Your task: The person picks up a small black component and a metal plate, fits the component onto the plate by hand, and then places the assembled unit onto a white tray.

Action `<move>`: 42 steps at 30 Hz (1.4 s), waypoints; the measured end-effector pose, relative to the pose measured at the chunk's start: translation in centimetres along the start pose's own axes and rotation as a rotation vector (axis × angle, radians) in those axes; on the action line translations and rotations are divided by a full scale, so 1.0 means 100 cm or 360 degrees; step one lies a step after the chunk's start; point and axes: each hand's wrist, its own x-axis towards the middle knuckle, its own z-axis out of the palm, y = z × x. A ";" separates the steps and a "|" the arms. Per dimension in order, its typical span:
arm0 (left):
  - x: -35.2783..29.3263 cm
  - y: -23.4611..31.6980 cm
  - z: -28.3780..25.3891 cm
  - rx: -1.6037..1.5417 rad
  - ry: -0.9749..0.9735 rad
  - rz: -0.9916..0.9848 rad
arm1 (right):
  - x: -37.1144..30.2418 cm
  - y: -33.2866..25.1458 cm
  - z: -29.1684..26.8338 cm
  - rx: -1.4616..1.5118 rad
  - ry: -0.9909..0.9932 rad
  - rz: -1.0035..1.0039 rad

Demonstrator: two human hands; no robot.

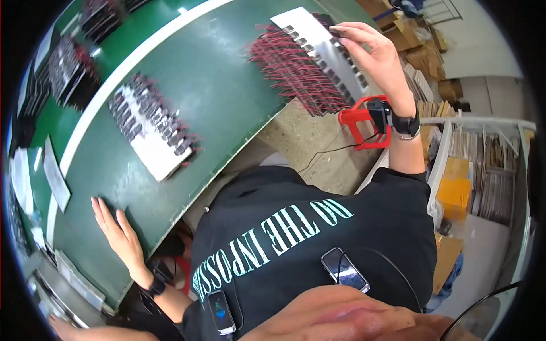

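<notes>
My left hand [118,232] lies flat at the near-left edge of the green table, its fingers stretched out and nothing in it. To the far right, a tall stack of white sheets [301,25] bears rows of small black parts with red wires bristling from its left side. My right hand [375,54] is at the top right of this stack. Its thumb and fingers come together around a small dark piece, too small to make out, beside the row of black parts. Between my hands sits a lower white stack [156,156] with similar black parts and red wires.
More wired stacks [71,71] stand beyond the white line on the table [222,96]. White strips [56,176] lie at the left. A red frame [364,122] is by my right wrist. Shelving with stacked cardboard [480,170] stands at right. Another person's arm [96,332] shows at lower left.
</notes>
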 end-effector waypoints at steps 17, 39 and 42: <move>-0.014 0.028 0.006 0.0348 0.0741 -0.0218 | 0.033 0.080 0.020 0.0379 -0.0597 0.0356; -0.007 0.024 -0.010 0.0390 0.0417 -0.0009 | 0.039 0.045 0.002 0.0051 -0.0775 0.0234; -0.013 0.034 -0.013 0.0312 0.0533 -0.0074 | 0.032 0.006 -0.011 -0.0011 -0.0391 0.0169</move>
